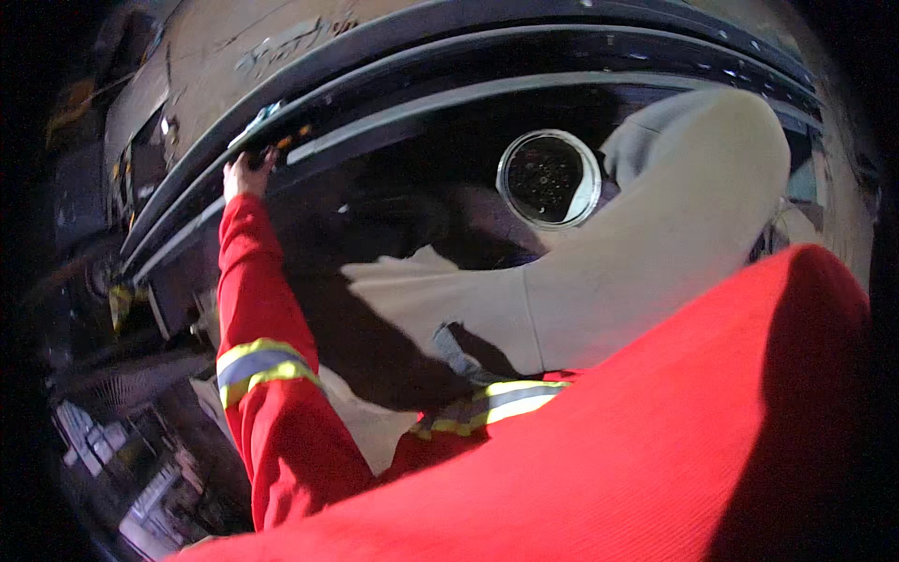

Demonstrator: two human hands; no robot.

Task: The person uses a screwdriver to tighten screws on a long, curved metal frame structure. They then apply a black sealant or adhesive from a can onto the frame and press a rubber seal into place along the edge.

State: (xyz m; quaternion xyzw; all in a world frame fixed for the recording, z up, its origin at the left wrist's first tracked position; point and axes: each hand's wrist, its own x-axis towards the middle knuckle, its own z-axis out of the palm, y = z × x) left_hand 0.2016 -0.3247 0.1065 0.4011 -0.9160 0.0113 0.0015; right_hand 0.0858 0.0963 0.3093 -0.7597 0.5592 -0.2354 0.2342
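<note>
My left hand (pixel 249 175) reaches far out to the upper left, its red sleeve (pixel 253 272) banded in yellow and grey. Its fingers close around a small dark thing with orange parts (pixel 286 146) at the edge of a long dark metal beam (pixel 449 58). What kind of thing it is cannot be made out. Just beyond the fingers, a pale bluish piece (pixel 262 119) rests against the beam. Another red sleeve with a reflective band (pixel 506 405) shows at the lower middle, but I see no right hand there.
A round pale-rimmed thing with a dark, speckled inside (pixel 547 178) is beside my bent leg in light trousers (pixel 674 206). Past the beam lies a brown surface with scrawled marks (pixel 300 42). Dark metal parts and clutter (pixel 154 492) fill the lower left, partly in shadow.
</note>
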